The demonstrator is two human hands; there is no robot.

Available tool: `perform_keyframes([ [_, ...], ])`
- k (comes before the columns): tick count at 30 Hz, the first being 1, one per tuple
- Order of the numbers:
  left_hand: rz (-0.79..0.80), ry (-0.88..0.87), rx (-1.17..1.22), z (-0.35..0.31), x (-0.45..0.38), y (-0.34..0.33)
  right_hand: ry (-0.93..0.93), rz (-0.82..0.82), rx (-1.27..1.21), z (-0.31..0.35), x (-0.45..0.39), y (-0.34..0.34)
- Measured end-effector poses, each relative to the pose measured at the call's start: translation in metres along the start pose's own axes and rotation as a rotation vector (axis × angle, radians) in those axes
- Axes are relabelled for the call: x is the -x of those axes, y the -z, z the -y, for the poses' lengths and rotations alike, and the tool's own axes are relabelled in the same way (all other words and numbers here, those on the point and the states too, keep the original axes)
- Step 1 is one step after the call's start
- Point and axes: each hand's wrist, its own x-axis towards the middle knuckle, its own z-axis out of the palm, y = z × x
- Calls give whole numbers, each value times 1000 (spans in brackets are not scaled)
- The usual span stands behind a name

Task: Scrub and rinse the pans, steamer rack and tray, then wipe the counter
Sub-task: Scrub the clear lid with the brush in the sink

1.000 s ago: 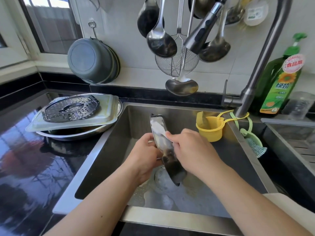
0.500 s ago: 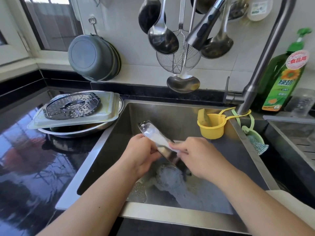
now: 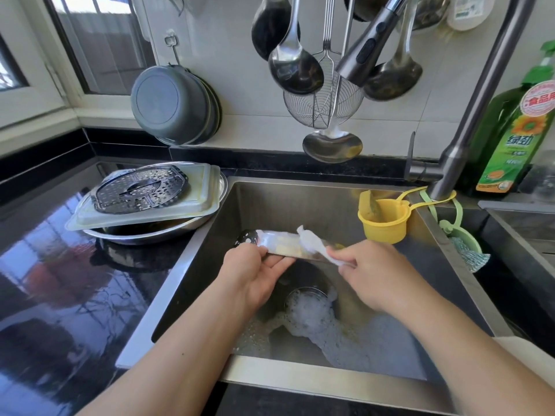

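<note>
We see the black glossy desk (image 3: 60,280) filling the left side, with the steel sink (image 3: 300,382) set into it and foam (image 3: 315,319) gathered over the drain at the bottom. A tall grey faucet (image 3: 468,121) rises at the sink's right rear corner, its spray head hanging among ladles (image 3: 295,67) and a wire skimmer (image 3: 321,106) on the wall. Grey basins (image 3: 174,105) hang from a hook to the left of these. A green bottle of dish soap (image 3: 510,136) stands behind the faucet.

On the desk just left of the sink, we find a stack: a steel pan (image 3: 156,231) at the bottom, a pale tray (image 3: 204,187) lying across it, and the perforated steamer rack (image 3: 139,189) on top of the tray. A yellow cup (image 3: 384,225) hangs inside the sink's right wall, and a green holder with a scrubber (image 3: 465,250) hangs beside it.

Over the middle of the sink we hold a long, flat metal utensil (image 3: 270,240), lying nearly level and soapy; what it is we cannot tell for sure. Our left hand (image 3: 255,274) supports it from below, palm up, its fingers (image 3: 280,262) curled lightly round the lower edge. Our right hand (image 3: 375,274) has its fingers pinched on a white cloth (image 3: 312,244), which is pressed against the utensil's upper face
</note>
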Motion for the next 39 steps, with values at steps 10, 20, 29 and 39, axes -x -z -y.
perform_keyframes([
  [10, 0, -32, -22, 0, -2, 0, 25, -53, 16, 2, -5, -5],
  [20, -25, -86, -30, 1, -3, -2, -80, -3, 14, -9, -6, 4],
  [29, -39, -91, -149, 5, 0, -1, 29, -7, -12, 6, -12, -6],
  [39, -4, -71, -177, 8, 6, -4, 136, -39, -67, 17, -15, -15],
])
